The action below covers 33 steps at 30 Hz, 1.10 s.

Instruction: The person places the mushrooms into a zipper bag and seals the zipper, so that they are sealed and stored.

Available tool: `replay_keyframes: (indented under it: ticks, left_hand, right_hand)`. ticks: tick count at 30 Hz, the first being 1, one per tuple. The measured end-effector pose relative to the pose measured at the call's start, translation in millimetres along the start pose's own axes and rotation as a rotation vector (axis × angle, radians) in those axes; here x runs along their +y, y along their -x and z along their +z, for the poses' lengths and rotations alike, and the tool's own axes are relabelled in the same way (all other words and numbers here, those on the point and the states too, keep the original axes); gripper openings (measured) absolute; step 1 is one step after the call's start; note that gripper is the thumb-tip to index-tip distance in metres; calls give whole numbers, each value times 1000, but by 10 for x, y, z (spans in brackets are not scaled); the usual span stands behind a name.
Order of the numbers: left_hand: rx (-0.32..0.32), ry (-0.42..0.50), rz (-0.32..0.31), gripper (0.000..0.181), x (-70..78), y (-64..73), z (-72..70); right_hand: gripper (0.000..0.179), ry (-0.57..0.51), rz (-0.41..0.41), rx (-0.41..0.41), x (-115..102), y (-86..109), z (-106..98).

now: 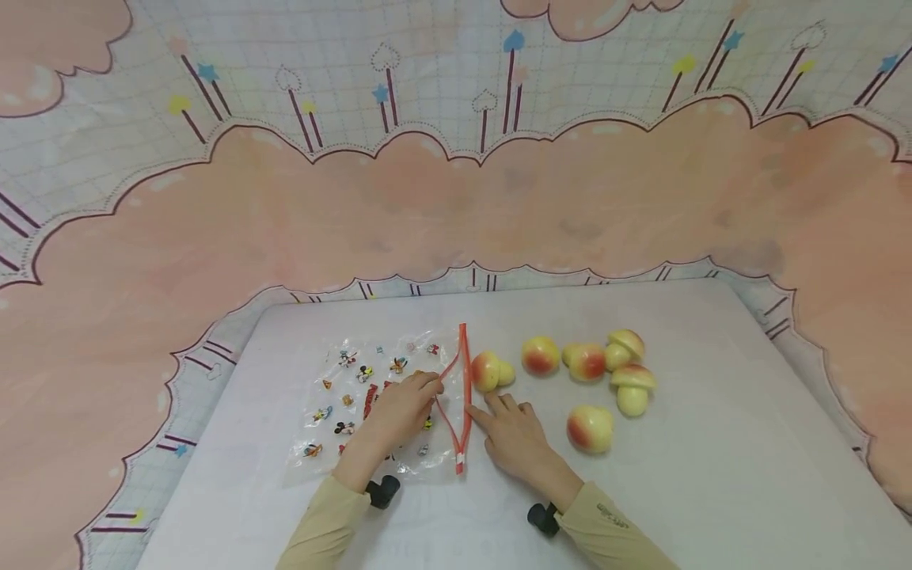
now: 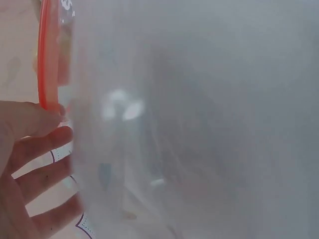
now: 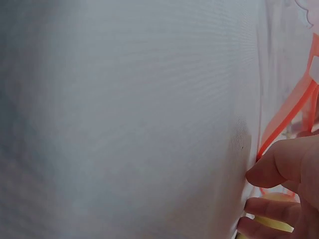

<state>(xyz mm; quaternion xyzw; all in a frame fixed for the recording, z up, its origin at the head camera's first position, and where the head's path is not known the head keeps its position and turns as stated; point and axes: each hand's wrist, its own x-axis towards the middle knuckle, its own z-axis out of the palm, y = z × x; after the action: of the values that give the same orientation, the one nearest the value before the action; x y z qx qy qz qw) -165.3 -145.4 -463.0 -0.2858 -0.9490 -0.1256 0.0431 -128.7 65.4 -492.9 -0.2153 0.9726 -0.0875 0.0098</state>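
A clear zip bag [image 1: 335,404] printed with small cartoon figures lies flat on the white table, its red zip edge [image 1: 467,372] facing right. My left hand [image 1: 406,408] rests over the bag and pinches one side of the red edge between thumb and forefinger, so the mouth gapes in the middle. At the opposite side of the mouth, my right hand [image 1: 518,439] rests with fingers spread, a fingertip touching the red strip. In the right wrist view the thumb [image 3: 274,167] lies against that strip. A yellow-and-red toy mushroom [image 1: 492,372] lies just beyond the right fingertips.
Several more yellow-and-red mushrooms lie right of the bag: one mushroom [image 1: 540,355] farther back, a touching group around another mushroom [image 1: 632,388], and one mushroom [image 1: 590,429] nearer the right forearm. A white slider [image 1: 459,459] sits at the zip's near end. Patterned cloth [image 1: 456,214] hangs behind the table.
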Motion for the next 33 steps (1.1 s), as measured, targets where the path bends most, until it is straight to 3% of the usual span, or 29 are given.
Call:
replay_keyframes:
  ticks: [2,9,19,25,33]
  left_hand:
    - [9,21,4,15,7,-32,-6]
    - [-24,78,-80,17,-49,-15,-92]
    - [70,79,-76,16,-123,44,-316]
    - [101,95,-97,14,-175,118,-386]
    - [139,88,-51,14,-165,129,-402]
  right_hand:
    - [50,8,1,4,14,-3,10]
    - [49,16,-12,38,-7,-4,0]
    - [51,5,-15,38,-5,18,-30]
    - [51,-7,-5,9,-21,7,-33]
    - [50,11,-10,-5,-11,-6,-37]
